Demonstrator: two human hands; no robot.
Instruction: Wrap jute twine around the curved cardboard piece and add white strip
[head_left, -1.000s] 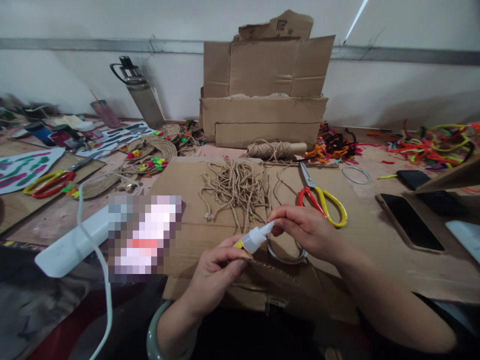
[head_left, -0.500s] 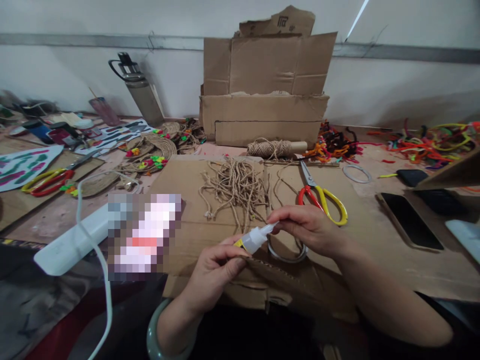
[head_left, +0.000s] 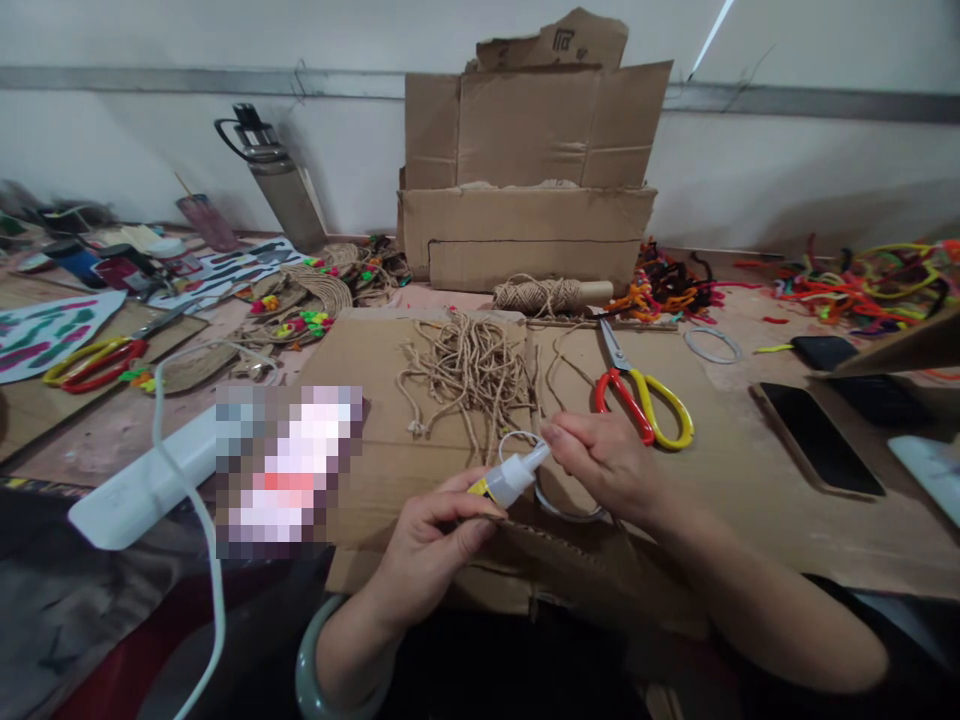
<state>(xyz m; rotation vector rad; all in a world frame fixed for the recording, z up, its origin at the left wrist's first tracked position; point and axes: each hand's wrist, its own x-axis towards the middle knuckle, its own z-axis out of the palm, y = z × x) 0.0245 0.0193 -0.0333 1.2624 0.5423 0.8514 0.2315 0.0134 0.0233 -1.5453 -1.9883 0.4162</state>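
My left hand point(head_left: 431, 545) is closed around a small white glue bottle point(head_left: 510, 480) with a yellow label, tilted with its nozzle up to the right. The same hand's thumb rests along the edge of a cardboard piece point(head_left: 555, 545). My right hand point(head_left: 604, 460) pinches the tip of the nozzle, and a thin white loop stands out beside it. What exactly those fingertips grip is partly hidden. Just beyond lies a tangled heap of cut jute cord point(head_left: 476, 375). A metal ring point(head_left: 574, 512) shows partly under my right hand.
Scissors point(head_left: 645, 400) with red and yellow handles lie beyond my right hand, a phone point(head_left: 817, 440) farther right. A cardboard box point(head_left: 529, 235) stands at the back behind a spool of twine point(head_left: 540, 297). On the left are a white power strip point(head_left: 142, 485) with a cable and a tall bottle point(head_left: 281, 185).
My right hand has turned and its fingers have curled in more tightly at the nozzle tip. A thin white loop now shows above the nozzle. My left hand has stayed almost still.
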